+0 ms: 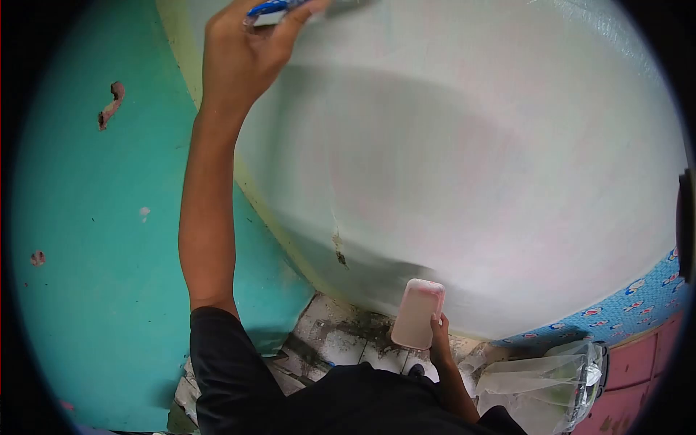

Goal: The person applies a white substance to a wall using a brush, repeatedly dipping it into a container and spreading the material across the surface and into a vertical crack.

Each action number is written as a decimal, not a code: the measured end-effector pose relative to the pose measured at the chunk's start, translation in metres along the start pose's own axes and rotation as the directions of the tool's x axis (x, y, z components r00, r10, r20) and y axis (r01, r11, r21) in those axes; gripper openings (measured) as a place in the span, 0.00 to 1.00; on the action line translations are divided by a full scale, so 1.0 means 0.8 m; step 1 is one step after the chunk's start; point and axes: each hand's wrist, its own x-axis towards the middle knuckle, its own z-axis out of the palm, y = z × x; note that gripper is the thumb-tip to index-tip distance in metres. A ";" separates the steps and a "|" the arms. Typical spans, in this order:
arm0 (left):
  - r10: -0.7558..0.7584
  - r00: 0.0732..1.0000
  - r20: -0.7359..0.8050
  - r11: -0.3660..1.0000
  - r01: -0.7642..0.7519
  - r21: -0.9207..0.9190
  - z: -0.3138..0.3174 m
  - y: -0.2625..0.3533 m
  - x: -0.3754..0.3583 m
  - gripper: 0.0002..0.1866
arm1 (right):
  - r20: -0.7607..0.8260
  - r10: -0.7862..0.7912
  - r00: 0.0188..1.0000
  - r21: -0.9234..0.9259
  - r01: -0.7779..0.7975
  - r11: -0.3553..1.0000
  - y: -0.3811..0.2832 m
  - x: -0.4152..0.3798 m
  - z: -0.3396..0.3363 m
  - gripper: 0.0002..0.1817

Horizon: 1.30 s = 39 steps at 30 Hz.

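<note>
- Blue tool [270, 7] up at the very top, pinched between thumb and fingers of the left hand [254, 43]. Far end cut off from view, so can't tell if touching the pale wall [406, 145].
- Left arm stretched up high, close to the yellow strip [250, 190] between the two walls.
- Pink and white tray [418, 313] down low, held in the right hand [440, 335]. Grip pressed on the side edge, thumb on top, other fingers mostly hidden. Pink smears near the top end. Can't tell how much is inside.
- On the pale wall: white over most of it, to judge by the look, so a lot seems done. Faint pink and green patches showing through, and one dark rough spot [339, 250] low down, so perhaps not all even.
- On the green wall [130, 217]: no white coat, only small marks and a big chipped hole [111, 106].
- Down below: dirty floor tiles [341, 346] past the black shirt [348, 399]. Off to the right, clear plastic [529, 384], blue paper with little pictures [616, 308] and pink drawers [629, 362].
</note>
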 end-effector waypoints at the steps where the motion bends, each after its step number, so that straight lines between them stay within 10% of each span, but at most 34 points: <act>1: 0.107 0.992 -0.072 0.991 -0.100 0.092 0.001 0.000 0.009 0.07 | -0.002 0.003 1.000 -0.003 -0.003 1.000 0.000 0.001 0.000 0.35; 5: 0.205 0.962 -0.178 0.972 -0.178 0.157 0.031 -0.027 -0.037 0.13 | -0.002 0.024 1.000 -0.018 -0.024 1.000 0.001 0.000 -0.001 0.36; 15: 0.084 0.944 0.319 0.969 -0.152 0.193 0.107 0.098 -0.398 0.19 | 0.001 0.031 1.000 -0.033 -0.031 0.999 0.004 0.004 -0.008 0.37; 24: -0.176 0.726 0.665 0.944 0.315 -0.093 0.106 0.192 -0.580 0.23 | 0.001 0.015 1.000 -0.096 -0.015 0.995 0.012 0.010 -0.016 0.40; 27: -0.291 0.535 0.793 0.860 0.509 -0.028 0.119 0.170 -0.567 0.22 | 0.012 0.012 1.000 -0.087 -0.011 0.996 0.024 0.015 -0.018 0.40; 39: -0.352 0.649 0.674 0.818 0.564 -0.115 0.044 0.044 -0.061 0.04 | 0.016 0.029 0.999 -0.037 -0.029 0.999 0.017 -0.003 -0.033 0.38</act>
